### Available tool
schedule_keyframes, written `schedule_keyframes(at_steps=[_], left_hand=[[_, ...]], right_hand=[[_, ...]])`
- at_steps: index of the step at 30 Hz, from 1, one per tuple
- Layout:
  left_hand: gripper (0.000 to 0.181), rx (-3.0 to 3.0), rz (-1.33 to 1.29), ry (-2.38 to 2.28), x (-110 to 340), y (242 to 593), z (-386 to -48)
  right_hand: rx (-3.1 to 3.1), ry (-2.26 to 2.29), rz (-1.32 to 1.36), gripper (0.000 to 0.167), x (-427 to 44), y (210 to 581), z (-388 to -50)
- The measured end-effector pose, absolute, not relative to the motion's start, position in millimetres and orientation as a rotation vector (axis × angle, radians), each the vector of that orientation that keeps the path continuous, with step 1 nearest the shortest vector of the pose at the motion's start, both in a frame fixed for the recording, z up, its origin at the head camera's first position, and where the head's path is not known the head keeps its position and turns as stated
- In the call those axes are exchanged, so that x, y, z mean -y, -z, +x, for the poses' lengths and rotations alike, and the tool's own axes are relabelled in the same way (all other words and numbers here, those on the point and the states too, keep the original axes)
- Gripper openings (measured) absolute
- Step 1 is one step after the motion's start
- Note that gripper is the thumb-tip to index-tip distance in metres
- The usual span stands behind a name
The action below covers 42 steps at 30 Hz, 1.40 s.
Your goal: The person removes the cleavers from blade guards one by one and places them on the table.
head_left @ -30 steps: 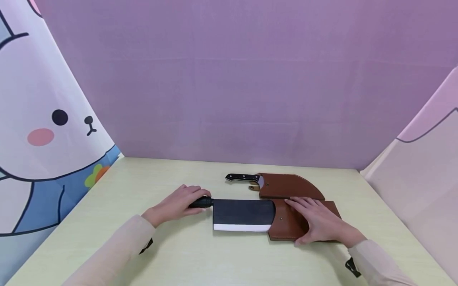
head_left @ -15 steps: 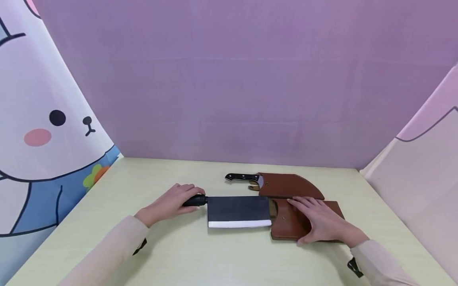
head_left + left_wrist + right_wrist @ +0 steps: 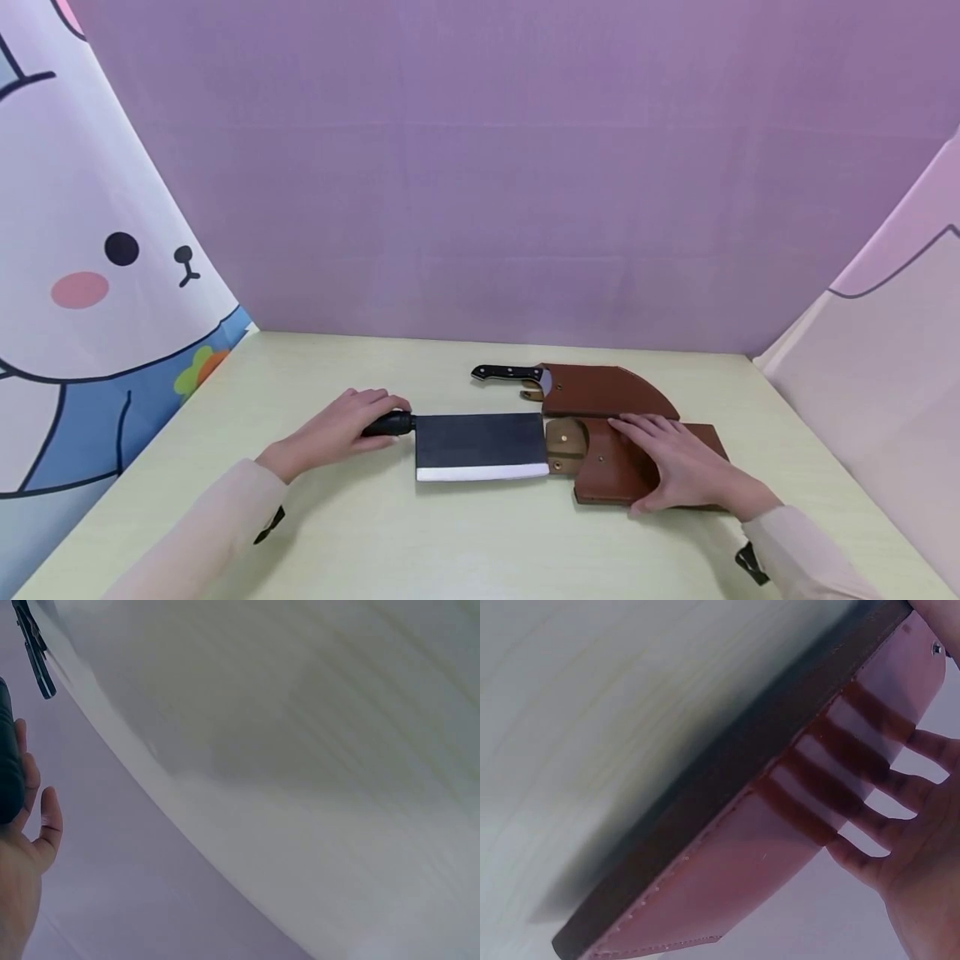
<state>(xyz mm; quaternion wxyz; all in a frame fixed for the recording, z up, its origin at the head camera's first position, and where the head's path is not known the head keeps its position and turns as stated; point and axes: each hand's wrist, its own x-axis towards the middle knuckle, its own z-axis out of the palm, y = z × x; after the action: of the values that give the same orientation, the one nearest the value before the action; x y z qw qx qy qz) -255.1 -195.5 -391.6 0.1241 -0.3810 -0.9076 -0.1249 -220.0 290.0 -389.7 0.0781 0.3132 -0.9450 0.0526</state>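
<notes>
A: Your left hand [image 3: 341,429] first. Condition?

B: Your left fingers [image 3: 30,776] are curled round the black handle [image 3: 387,422] of the cleaver [image 3: 480,437]. Grip noted. In the left wrist view the handle is partly cut off by the frame's border.

A: Position of the cleaver?

B: It lies crosswise in front of you, between your two hands. The dark blade is out of the pouch of the brown sheath [image 3: 607,483], with the bright cutting edge [image 3: 483,473] facing you. The blade's end sits at the tan strap [image 3: 566,450] projecting from that sheath; contact between them cannot be confirmed, nor whether the blade rests on the bench [image 3: 450,542].

A: And your right hand [image 3: 690,467]?

B: Your right hand spans the brown sheath, holding it across its width: four spread fingers [image 3: 862,859] at the far edge, thumb [image 3: 648,501] at the near edge.

A: Other items before you?

B: One second knife [image 3: 510,372], black-handled and riveted, seated in a curved sheath [image 3: 603,390] of similar brown. It lies just beyond the first sheath, handle toward your left. Behind the bench stands a purple backdrop [image 3: 525,167]; on your left, a panel [image 3: 112,158] printed with a cartoon animal.
</notes>
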Motion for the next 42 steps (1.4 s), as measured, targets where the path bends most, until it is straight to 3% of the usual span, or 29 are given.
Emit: schedule_keyframes(at_steps=[42], left_hand=[[0.038, 2.698, -1.148, 0.371, 242, 402, -249]], right_hand=[[2.89, -0.219, 0.99, 0.106, -287, 393, -216]])
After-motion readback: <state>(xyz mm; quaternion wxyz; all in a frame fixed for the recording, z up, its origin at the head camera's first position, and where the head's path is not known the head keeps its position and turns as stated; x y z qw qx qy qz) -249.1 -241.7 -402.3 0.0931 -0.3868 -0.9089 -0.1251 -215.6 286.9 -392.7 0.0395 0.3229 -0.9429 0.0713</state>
